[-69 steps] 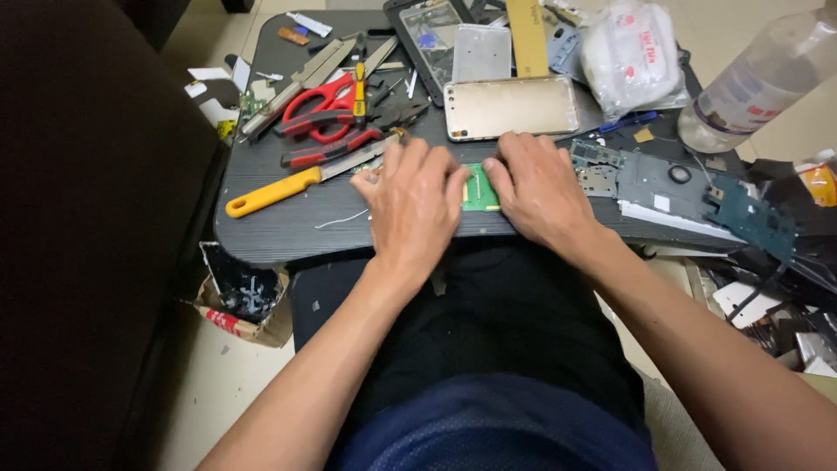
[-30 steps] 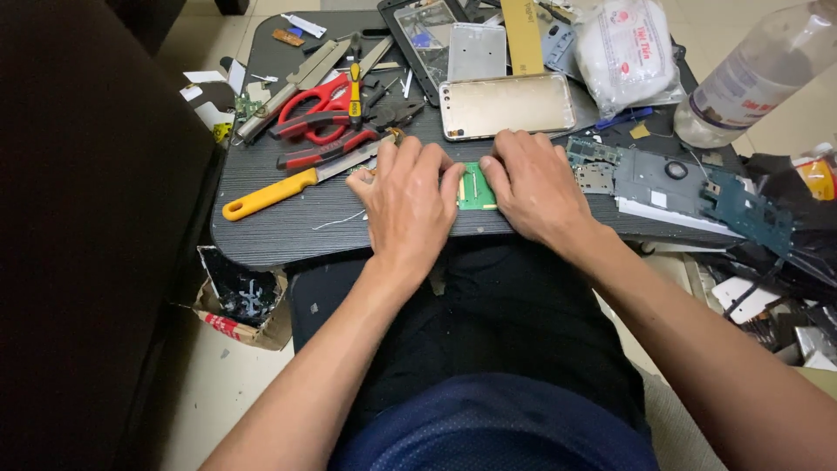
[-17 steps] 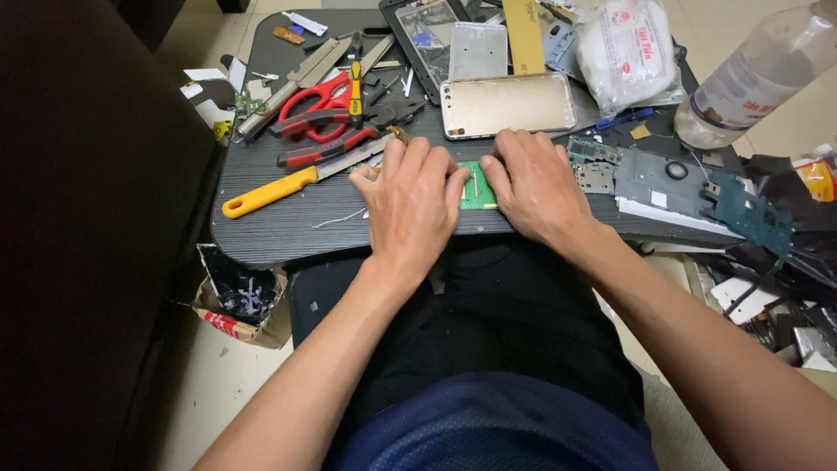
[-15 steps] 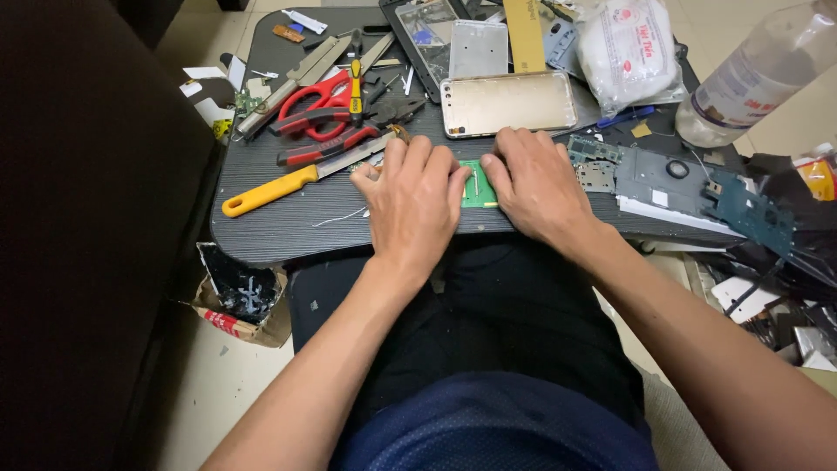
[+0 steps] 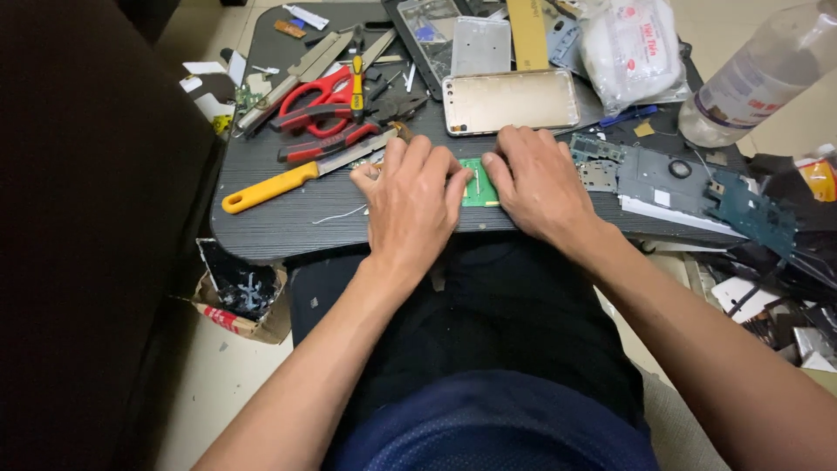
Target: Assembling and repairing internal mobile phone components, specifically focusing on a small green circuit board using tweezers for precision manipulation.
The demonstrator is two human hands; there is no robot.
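The left hand (image 5: 410,196) and right hand (image 5: 542,185) lie side by side at the near edge of the dark bench (image 5: 270,235), fingers pressed down on a small green circuit board (image 5: 479,181). Only a strip of it shows between them; whether either hand grips it cannot be told.

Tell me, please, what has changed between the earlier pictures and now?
Almost nothing has visibly changed. Both hands stay pressed on the small green circuit board at the near edge of the dark table: the left hand on its left side, the right hand on its right. Nothing was picked up or let go. The yellow-handled knife, red scissors and gold phone back cover lie as before.
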